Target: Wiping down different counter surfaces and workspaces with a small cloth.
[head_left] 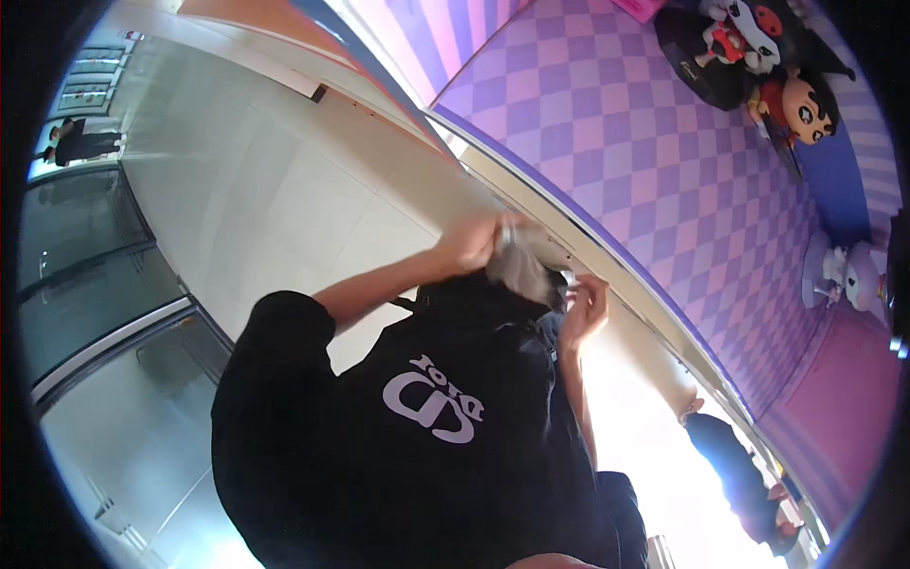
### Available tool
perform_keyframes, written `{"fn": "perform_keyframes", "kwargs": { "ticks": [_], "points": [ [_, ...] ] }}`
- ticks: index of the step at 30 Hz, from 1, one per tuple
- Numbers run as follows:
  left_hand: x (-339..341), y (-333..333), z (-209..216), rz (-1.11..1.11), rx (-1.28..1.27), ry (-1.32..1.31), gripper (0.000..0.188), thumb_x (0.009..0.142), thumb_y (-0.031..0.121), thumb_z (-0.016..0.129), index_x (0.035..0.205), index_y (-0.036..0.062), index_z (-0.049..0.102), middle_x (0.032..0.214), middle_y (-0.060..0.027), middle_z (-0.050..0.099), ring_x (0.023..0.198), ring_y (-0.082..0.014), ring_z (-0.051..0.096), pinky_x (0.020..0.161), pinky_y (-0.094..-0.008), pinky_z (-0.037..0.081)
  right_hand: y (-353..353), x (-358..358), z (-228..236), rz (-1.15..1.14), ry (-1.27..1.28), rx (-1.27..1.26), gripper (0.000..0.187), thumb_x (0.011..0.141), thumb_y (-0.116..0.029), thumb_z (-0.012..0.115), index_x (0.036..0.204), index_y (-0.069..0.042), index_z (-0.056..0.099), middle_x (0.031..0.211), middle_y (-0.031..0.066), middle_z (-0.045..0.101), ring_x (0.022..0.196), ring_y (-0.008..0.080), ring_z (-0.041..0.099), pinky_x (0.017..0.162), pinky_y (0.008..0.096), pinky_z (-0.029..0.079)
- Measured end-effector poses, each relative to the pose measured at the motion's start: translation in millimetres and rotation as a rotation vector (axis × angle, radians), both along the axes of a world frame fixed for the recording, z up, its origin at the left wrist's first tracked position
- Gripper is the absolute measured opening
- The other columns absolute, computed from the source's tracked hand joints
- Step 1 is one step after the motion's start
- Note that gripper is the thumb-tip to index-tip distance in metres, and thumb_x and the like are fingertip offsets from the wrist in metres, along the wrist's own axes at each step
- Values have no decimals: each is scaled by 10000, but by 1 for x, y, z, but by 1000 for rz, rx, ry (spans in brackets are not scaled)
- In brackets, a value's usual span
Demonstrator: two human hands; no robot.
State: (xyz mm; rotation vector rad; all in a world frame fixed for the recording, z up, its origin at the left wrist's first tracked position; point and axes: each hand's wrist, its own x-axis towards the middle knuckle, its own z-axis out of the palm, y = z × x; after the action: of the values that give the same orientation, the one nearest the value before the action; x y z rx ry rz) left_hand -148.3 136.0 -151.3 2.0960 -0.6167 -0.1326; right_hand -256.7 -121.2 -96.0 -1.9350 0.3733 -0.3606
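Observation:
In front of my chest, a pale grey, crumpled piece of cloth (523,266) hangs between my hands, smeared by motion. My left hand (474,242) is closed on its upper end, with the fingers blurred. At the cloth's lower right end is my right hand (587,308), its fingers bent and pinched together at the edge. Something dark shows beside those fingertips, too small to name. Below both hands lies the front of my black T-shirt (398,484) with a pale print.
A display with a purple-and-pink checkered surface (626,142) slants along my right. Cartoon figures (801,109) stand on it. Pale floor (303,190) spreads at left, beside glass panels (85,237). A person in dark clothes (730,465) is at lower right; others (81,142) stand far left.

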Motion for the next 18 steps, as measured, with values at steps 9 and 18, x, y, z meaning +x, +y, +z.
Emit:
{"fn": "perform_keyframes", "kwargs": {
  "ticks": [9, 18],
  "points": [
    [112, 38, -206, 304, 433, -182, 368, 946, 18, 618, 1302, 60, 699, 1259, -183, 701, 1057, -383, 698, 813, -500, 589, 32, 49, -1, 105, 146, 106, 234, 996, 67, 617, 1101, -65, 779, 1084, 64, 745, 879, 183, 694, 758, 306, 572],
    [4, -151, -174, -400, 307, -242, 331, 998, 199, 722, 1323, 184, 781, 1663, -46, 581, 1607, -306, 425, 1353, -495, 306, 13, 28, -27, 73, 159, -73, 237, 992, 46, 595, 1077, -66, 785, 1060, 51, 732, 889, 189, 694, 794, 309, 570]
  ]
}}
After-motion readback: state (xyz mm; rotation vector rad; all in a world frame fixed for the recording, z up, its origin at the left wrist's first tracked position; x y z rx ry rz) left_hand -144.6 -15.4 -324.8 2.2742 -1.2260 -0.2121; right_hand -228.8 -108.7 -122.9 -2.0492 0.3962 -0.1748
